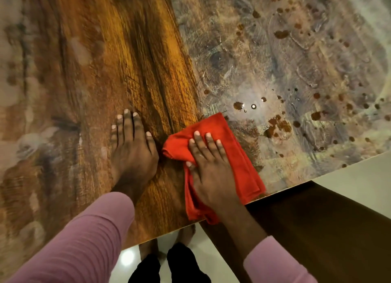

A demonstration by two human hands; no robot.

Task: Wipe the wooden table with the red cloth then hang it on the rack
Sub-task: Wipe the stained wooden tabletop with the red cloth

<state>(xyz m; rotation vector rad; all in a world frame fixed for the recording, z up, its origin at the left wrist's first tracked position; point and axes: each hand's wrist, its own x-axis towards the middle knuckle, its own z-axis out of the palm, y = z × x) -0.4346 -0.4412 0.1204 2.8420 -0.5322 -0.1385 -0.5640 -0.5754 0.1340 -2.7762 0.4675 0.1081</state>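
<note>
The wooden table (131, 56) fills most of the head view, with bare brown grain through the middle and a cloudy, smeared film with dark droplets on the right part. The folded red cloth (239, 155) lies flat near the table's front edge, one end hanging slightly over it. My right hand (209, 168) presses down on the cloth with fingers spread and the thumb tucked against a fold. My left hand (133, 147) rests flat on bare wood just left of the cloth, fingers apart, holding nothing. No rack is in view.
The table's front edge (296, 184) runs diagonally from lower left to right. Below it is a dark wooden panel (330, 221), pale glossy floor tiles (359, 176) and my feet (167, 246). Dark droplets and a small puddle (275, 127) sit right of the cloth.
</note>
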